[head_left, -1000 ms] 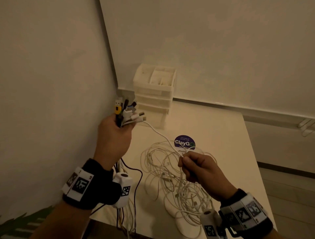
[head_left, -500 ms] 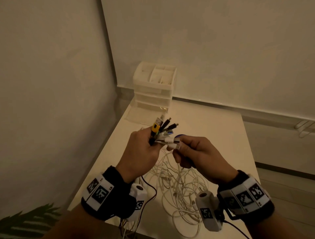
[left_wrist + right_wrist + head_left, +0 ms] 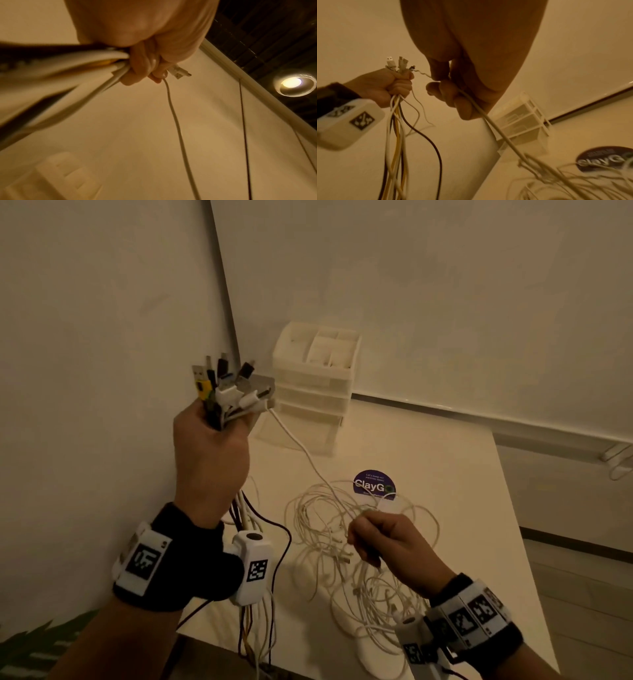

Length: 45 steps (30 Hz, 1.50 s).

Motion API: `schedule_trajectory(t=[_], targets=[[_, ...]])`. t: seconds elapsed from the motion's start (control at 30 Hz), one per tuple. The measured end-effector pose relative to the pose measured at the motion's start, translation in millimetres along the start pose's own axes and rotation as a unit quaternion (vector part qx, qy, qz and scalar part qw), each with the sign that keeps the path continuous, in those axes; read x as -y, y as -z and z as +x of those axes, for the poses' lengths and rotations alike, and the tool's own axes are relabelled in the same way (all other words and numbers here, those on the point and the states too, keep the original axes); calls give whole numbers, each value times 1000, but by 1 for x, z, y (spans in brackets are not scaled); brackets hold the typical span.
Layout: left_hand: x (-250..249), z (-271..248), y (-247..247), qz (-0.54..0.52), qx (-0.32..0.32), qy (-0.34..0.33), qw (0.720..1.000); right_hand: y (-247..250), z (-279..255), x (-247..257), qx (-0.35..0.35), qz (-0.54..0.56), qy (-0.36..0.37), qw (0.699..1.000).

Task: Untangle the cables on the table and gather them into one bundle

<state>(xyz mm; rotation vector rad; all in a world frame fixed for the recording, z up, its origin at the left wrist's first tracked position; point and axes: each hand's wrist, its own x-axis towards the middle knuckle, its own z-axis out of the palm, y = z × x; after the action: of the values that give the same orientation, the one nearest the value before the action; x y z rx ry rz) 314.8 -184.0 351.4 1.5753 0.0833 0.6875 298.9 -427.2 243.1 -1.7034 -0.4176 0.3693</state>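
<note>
Gripping the plug bundle (image 3: 229, 392) high, left hand (image 3: 210, 453) anchors one white cable (image 3: 301, 446) slanting down-right thru right hand's (image 3: 387, 546) pinching fingers (image 3: 440, 88) to the tangle (image 3: 359, 559) on tabletop (image 3: 445, 474).

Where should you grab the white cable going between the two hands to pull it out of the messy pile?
Probably right where the right hand pinches it: on the white cable just above the tangle, coming from the person's side. That stretch runs straight up to the plugs in the left hand, so fingers can slide along it.
</note>
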Motion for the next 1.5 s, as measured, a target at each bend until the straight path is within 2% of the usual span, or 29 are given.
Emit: schedule_trajectory(t=[0.1,0.23,0.4,0.47,0.57,0.63,0.83,0.97,1.13,1.27,1.37,1.5], targets=[[2,1,8,6,-7,14,1000,-4,-7,-14,-3,21,-25,999],[-1,-9,9,54,42,-3,998,-8,-11,-21,-31,63,-40,997],[-2,-17,12,106,14,-92,990,-6,-11,-3,-102,183,-50,977],[-2,-29,5,116,94,-118,982,-3,-8,10,-104,203,-46,973],[1,-50,-13,168,277,-155,933,-1,-4,33,-48,162,-27,985],[7,-57,-23,175,331,-137,917,0,-3,48,-9,129,-12,992],[3,-52,-26,160,283,-144,935,3,2,74,15,117,22,993],[2,-43,-21,167,219,-131,952,-2,1,53,1,56,27,998],[7,-42,-12,204,203,-133,949,-6,9,21,-31,-44,40,998],[7,-41,-6,175,144,-119,967,-5,14,18,-65,-100,68,991],[6,-38,-2,179,171,-111,962,-5,8,26,-106,-68,64,990],[8,-34,8,152,228,-22,961,-2,-22,37,-81,-42,58,994]])
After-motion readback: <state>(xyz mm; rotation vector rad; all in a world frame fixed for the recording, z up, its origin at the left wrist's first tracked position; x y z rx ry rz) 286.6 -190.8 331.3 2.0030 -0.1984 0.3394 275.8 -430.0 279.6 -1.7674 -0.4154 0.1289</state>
